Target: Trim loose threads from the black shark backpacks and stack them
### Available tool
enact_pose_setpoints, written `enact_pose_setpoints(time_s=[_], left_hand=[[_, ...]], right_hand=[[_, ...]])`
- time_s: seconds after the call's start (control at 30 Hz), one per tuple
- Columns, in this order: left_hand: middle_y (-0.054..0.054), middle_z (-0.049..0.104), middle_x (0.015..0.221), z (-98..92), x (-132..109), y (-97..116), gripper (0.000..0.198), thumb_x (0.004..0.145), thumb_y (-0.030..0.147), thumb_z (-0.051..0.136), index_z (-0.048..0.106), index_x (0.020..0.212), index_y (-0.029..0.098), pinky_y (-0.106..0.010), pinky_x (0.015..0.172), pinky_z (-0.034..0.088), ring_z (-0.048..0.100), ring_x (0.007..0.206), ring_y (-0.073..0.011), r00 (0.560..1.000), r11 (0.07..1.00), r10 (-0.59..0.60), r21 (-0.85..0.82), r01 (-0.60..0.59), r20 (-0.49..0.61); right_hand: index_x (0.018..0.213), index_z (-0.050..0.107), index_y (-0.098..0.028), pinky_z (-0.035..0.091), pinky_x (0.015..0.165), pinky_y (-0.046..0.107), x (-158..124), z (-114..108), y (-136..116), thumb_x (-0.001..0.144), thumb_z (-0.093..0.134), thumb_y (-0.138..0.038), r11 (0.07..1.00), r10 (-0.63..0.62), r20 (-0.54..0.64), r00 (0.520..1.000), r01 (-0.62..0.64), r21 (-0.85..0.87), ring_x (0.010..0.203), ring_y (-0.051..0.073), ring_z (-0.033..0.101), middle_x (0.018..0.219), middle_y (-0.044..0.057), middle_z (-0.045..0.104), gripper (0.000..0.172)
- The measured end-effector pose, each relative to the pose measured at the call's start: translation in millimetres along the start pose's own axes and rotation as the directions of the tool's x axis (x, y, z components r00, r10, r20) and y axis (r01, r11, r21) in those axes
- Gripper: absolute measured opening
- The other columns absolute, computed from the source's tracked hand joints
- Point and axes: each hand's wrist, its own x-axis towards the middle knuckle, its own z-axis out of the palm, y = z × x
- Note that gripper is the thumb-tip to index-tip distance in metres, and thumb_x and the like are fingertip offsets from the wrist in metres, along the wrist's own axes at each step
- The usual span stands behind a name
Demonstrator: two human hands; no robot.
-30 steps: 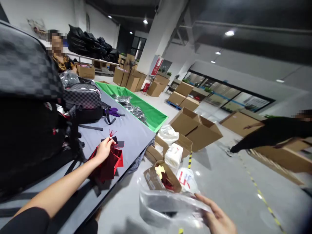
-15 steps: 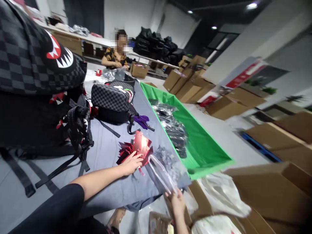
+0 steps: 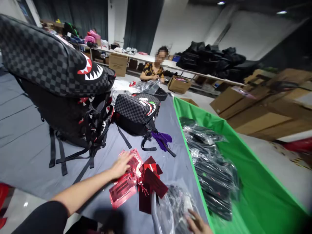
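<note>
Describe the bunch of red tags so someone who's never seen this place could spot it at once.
Find the big green bin at the right, then the grey table along its left side. On it, stretching from the left hand to the clear bag, lies the fanned-out bunch of red tags. Its shiny red sets it apart from the black checkered backpacks behind it.

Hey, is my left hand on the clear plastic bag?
No, your left hand is at the shiny red tags, while the clear plastic bag is by your right hand.
</note>
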Motion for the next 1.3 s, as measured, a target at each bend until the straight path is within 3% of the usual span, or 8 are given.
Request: enact_pose_setpoints(time_s=[0.1,0.27,0.4,0.57,0.77,0.97,1.17,1.3], left_hand=[[-0.016,0.040,0.152,-84.7,47.9,-21.2,0.054,0.087,0.032,0.055,0.049,0.137,0.013,-0.044,0.120,0.019,0.032,0.143,-0.0294,0.829,0.851,-0.420,-0.477,0.219,-0.369],[-0.018,0.048,0.144,-178.3,162.0,-73.3,0.052,0.096,0.044,0.036,0.046,0.137,0.014,-0.048,0.108,0.036,0.047,0.131,-0.0273,0.711,0.665,-0.613,-0.711,0.228,-0.345],[-0.016,0.060,0.125,-187.0,237.0,-104.2,0.070,0.093,0.066,0.019,0.047,0.137,0.018,-0.042,0.096,0.045,0.059,0.114,-0.0236,0.700,0.542,-0.665,-0.814,0.211,-0.261],[-0.007,0.067,0.095,-183.5,311.0,-128.8,0.076,0.089,0.076,0.016,0.058,0.123,0.022,-0.036,0.081,0.052,0.064,0.087,-0.0189,0.672,0.357,-0.672,-0.931,-0.076,-0.312],[-0.010,0.067,0.099,-188.8,319.1,-121.1,0.069,0.084,0.078,0.037,0.061,0.108,0.018,-0.052,0.084,0.055,0.061,0.096,-0.0270,0.752,0.315,-0.643,-0.945,0.087,-0.145],[-0.006,0.066,0.096,-163.9,307.3,-105.2,0.059,0.083,0.072,0.049,0.059,0.106,0.019,-0.052,0.078,0.057,0.061,0.096,-0.0270,0.740,0.363,-0.666,-0.907,0.214,-0.092],[-0.009,0.068,0.106,-80.1,312.5,-76.0,0.070,0.073,0.079,0.055,0.060,0.113,0.022,-0.043,0.081,0.053,0.063,0.098,-0.0284,0.887,0.338,-0.446,-0.895,0.291,0.119],[-0.010,0.058,0.133,-30.4,321.7,-52.7,0.085,0.065,0.080,0.062,0.049,0.131,0.029,-0.050,0.102,0.039,0.054,0.122,-0.0331,0.916,0.357,-0.347,-0.874,0.329,0.203]], right_hand=[[0.107,0.061,-0.017,0.056,0.060,0.035,34.3,28.4,-71.1,0.053,0.070,-0.064,0.983,0.043,0.063,0.997,-0.053,0.176,0.080,0.031,0.071,0.089,0.011,0.073,0.072],[0.110,0.059,-0.015,0.058,0.066,0.035,82.7,127.2,-170.3,0.069,0.068,-0.056,0.955,-0.175,0.198,0.964,0.117,0.274,0.085,0.028,0.070,0.098,0.011,0.072,0.058],[0.115,0.058,-0.014,0.054,0.085,0.032,154.2,160.4,-210.8,0.088,0.049,-0.050,0.926,-0.378,0.091,0.921,0.375,0.050,0.103,0.024,0.066,0.112,0.011,0.069,0.046],[0.125,0.057,-0.014,0.027,0.116,0.041,293.2,149.6,-215.3,0.083,0.050,-0.032,0.923,-0.373,-0.094,0.923,0.358,-0.144,0.137,0.029,0.039,0.141,0.014,0.051,0.046],[0.129,0.057,-0.017,0.034,0.108,0.043,411.1,143.0,-176.6,0.076,0.059,-0.034,0.811,-0.391,0.050,0.919,0.369,-0.454,0.131,0.036,0.042,0.139,0.014,0.051,0.056],[0.092,0.062,-0.021,0.046,0.080,0.034,393.0,111.6,-124.6,0.078,0.053,-0.042,0.795,-0.298,0.236,0.925,0.378,-0.474,0.085,0.024,0.060,0.090,0.007,0.065,0.026],[0.069,0.059,-0.023,0.051,0.071,0.041,274.4,40.7,-19.3,0.078,0.028,-0.068,0.890,-0.066,0.096,0.993,0.102,-0.445,0.071,0.030,0.065,0.070,0.010,0.067,0.056],[0.057,0.059,-0.029,0.052,0.063,0.043,232.5,0.4,49.5,0.067,0.045,-0.066,0.898,0.044,0.034,0.998,-0.024,-0.440,0.066,0.032,0.066,0.061,0.006,0.064,0.040]])
